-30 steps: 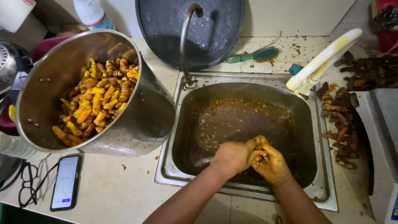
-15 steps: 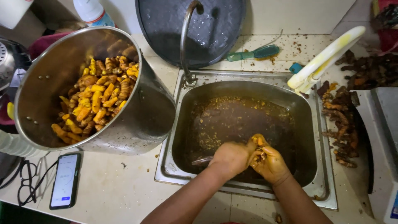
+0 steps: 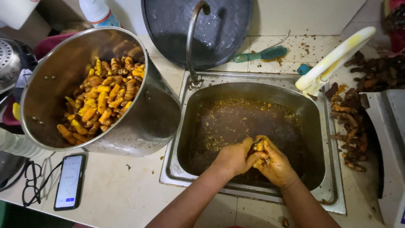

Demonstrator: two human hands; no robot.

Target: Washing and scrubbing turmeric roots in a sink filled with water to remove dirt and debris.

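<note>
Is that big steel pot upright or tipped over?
Tipped. The steel pot leans on the sink's rim, its mouth facing up-left, with yellow roots inside.

Both forearms enter from bottom edge, angled up & inward, converging. Left hand [image 3: 234, 158] curled into loose fist, knuckles up, thumb side toward right hand [image 3: 276, 164]. Right hand cupped, fingers [image 3: 265, 147] bent inward, pressed against left. Hands touching, both stained yellow-orange. Wrists slightly flexed.
</note>
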